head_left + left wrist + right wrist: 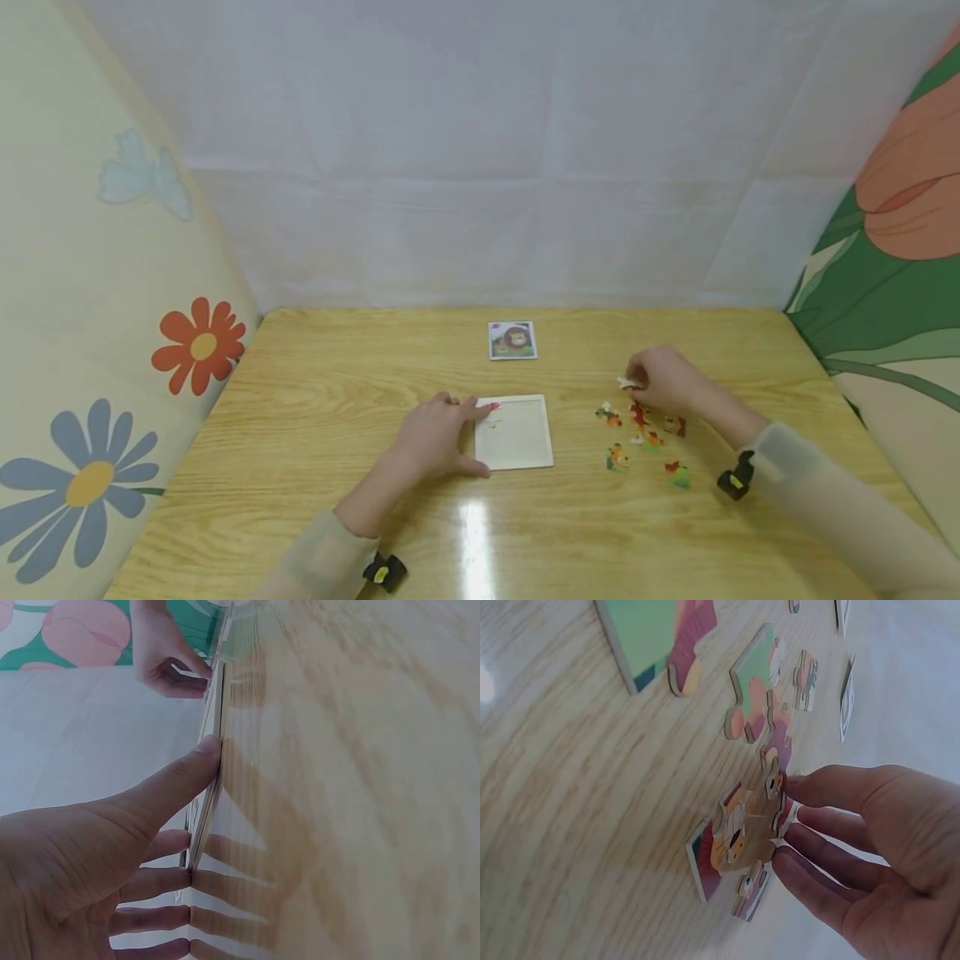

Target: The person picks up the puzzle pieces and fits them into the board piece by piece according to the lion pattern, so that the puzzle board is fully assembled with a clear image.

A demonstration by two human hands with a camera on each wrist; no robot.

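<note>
- Head view: the left hand (435, 437) is spread wide at the left edge of the tray (549, 433), lower centre of the frame; the right hand (667, 383), right of centre, has a narrow grip on a white-showing held piece (628, 383).
- One tray piece (493, 422) lies in the tray's upper left; the loose pieces (652, 440) are scattered at the lower right, and the card (513, 341) lies above the tray.
- If the left index finger brushes the tray piece, it could slide out of its corner; nothing beside it would stop it.
- The right hand works low over crowded pieces, so lifting could drag or flip a neighbour.
- The tray is a pale, flat square with a raised rim; the surface (337, 350) has yellow wood grain and a bright glare.
- Left wrist view: the thumb presses the thin tray edge while straight fingers reach the surface. Uneven pressure might tilt or skid the tray.
- Right wrist view: thumb and fingertips close about a dark-edged piece; a shallow pinch might let it slip.
- The pieces look like stiff board, thick-edged, with rounded knobs and sockets; a whiskered piece (735, 836) lies left of the fingers.
</note>
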